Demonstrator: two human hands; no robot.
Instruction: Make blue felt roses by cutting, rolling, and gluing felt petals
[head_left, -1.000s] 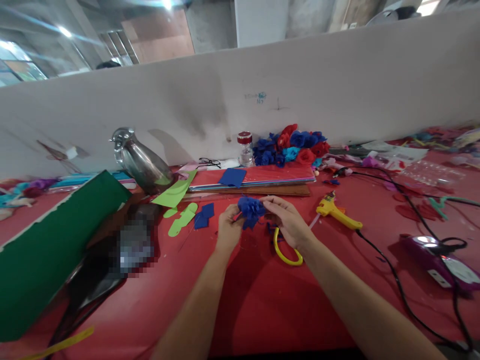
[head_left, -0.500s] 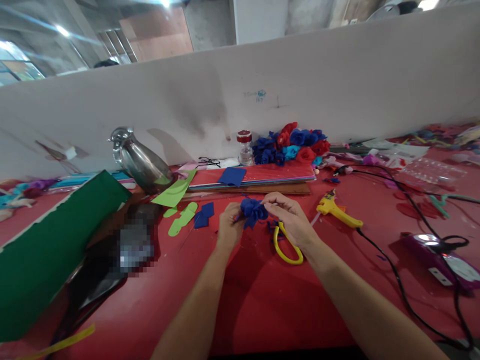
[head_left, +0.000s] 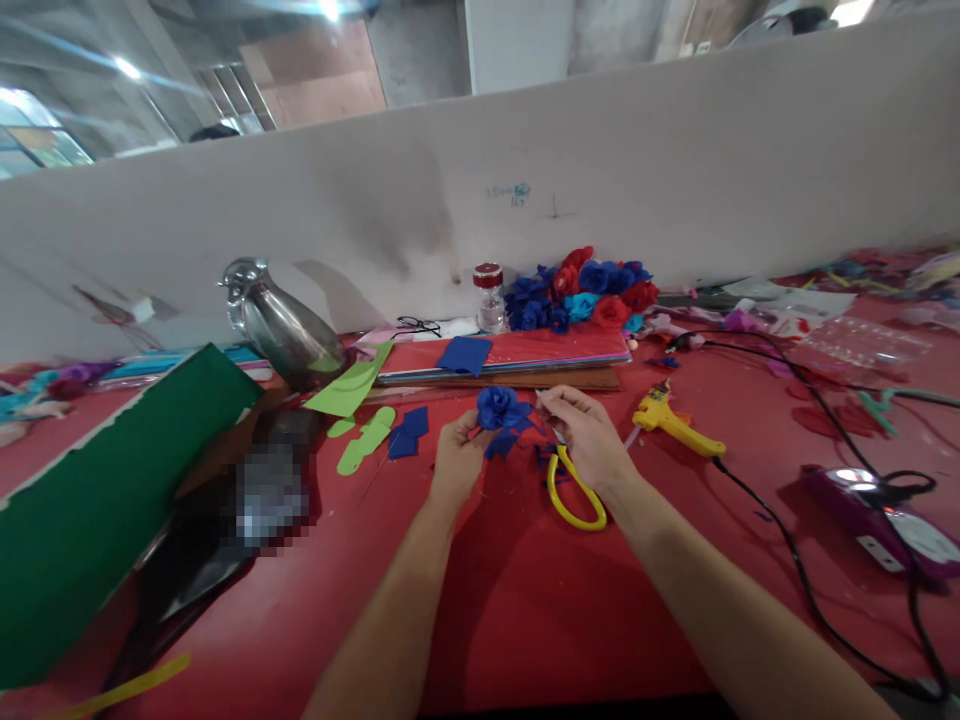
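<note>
My left hand (head_left: 459,458) grips a blue paper flower (head_left: 499,407) from its left side, the layered petals turned up. To the right of the flower my right hand (head_left: 592,435) is closed in a pinch, a little apart from the petals. A small pale tip shows at its fingers, too small to name. Under that hand lie scissors with yellow handles (head_left: 574,512), their blades mostly hidden. Blue scraps (head_left: 501,444) are just below the flower. Cut blue pieces (head_left: 409,432) and light green pieces (head_left: 367,440) lie to the left.
A yellow glue gun (head_left: 679,422) with a black cord rests at the right, near a purple power strip (head_left: 877,520). Behind are stacked sheets (head_left: 555,350), a jar (head_left: 490,300) and finished flowers (head_left: 574,290). A steel jug (head_left: 281,325) and green box (head_left: 112,500) stand left.
The blue flower has tipped so its petals face up more plainly. My right hand has drawn slightly right, away from the petals it was at before.
</note>
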